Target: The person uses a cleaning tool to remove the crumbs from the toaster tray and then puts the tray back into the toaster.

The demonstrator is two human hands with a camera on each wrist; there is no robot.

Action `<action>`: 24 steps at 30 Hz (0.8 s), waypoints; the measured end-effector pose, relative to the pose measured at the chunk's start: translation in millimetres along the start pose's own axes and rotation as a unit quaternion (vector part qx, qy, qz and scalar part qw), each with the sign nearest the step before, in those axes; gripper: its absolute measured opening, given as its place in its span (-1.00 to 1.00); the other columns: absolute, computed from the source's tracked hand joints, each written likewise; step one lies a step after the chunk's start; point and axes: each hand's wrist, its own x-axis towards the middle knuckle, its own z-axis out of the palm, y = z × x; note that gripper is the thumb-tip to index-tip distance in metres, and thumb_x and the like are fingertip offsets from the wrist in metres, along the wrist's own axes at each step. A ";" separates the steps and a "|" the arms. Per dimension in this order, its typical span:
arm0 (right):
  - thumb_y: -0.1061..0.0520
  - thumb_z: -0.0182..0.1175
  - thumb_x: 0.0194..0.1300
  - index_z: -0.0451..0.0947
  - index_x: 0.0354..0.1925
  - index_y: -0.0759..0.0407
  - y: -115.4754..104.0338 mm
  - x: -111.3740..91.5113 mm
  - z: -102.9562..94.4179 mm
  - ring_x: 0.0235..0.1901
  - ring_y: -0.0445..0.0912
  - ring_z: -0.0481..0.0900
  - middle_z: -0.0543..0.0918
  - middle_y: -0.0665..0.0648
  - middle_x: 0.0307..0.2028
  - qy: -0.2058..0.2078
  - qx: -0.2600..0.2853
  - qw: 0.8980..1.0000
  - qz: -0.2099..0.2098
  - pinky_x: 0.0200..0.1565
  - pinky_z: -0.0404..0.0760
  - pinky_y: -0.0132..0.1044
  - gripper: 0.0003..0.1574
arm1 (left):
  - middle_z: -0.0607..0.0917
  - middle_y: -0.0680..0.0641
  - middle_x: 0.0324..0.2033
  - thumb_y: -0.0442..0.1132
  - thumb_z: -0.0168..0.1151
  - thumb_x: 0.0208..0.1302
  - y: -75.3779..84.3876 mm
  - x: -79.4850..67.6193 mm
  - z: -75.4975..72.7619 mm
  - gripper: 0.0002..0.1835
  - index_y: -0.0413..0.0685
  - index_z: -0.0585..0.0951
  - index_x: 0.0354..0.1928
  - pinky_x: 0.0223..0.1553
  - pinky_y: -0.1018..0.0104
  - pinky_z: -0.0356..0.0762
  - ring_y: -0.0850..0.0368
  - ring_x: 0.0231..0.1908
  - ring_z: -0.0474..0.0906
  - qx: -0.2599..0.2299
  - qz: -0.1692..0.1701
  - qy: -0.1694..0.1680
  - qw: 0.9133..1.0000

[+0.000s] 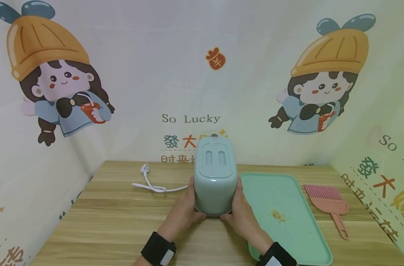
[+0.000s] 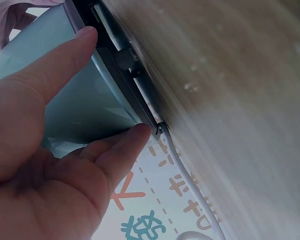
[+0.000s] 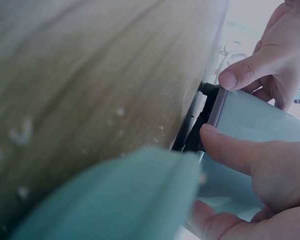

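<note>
A pale blue-green toaster is upright at the middle of the table, its lidded top showing two oval recesses. My left hand grips its left side low down, thumb on the near face by the dark base. On the opposite side my right hand holds it the same way. In the left wrist view the toaster's black underside is close over the wood, with fingertips right at its bottom edge. The white power cord runs from its left to a plug.
Right beside the toaster lies a mint-green tray with a small heap of yellowish crumbs. A pink brush sits farther right on the wooden table. Small crumbs dot the wood near the toaster. A printed cloth hangs behind.
</note>
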 end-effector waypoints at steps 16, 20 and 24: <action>0.38 0.54 -0.24 -0.44 0.45 0.15 -5.3 1.4 5.7 -0.01 0.26 0.48 0.33 0.50 0.17 0.034 -0.030 0.999 -0.008 -0.06 0.54 0.11 0.63 | 0.55 -0.34 0.02 -0.38 0.62 -0.32 1.1 -0.9 2.2 0.37 -0.14 -0.18 0.46 0.07 0.06 0.47 -0.09 -0.02 0.52 0.031 0.002 0.027 0.999; 0.40 0.53 -0.22 -0.43 0.45 0.14 -6.2 0.0 5.7 -0.06 0.26 0.52 0.37 0.51 0.12 0.044 -0.034 0.998 -0.018 -0.11 0.57 0.10 0.60 | 0.58 -0.33 -0.03 -0.39 0.62 -0.32 1.3 -1.1 3.6 0.34 -0.14 -0.14 0.45 0.03 0.06 0.51 -0.09 -0.07 0.55 0.041 0.005 0.035 0.999; 0.40 0.53 -0.21 -0.42 0.45 0.15 -6.1 -1.2 3.9 -0.06 0.26 0.51 0.36 0.51 0.13 0.041 -0.033 0.998 -0.023 -0.10 0.57 0.11 0.59 | 0.58 -0.33 -0.04 -0.39 0.63 -0.33 1.3 -1.3 5.1 0.34 -0.15 -0.13 0.44 0.02 0.07 0.52 -0.09 -0.08 0.55 0.046 0.006 0.035 0.998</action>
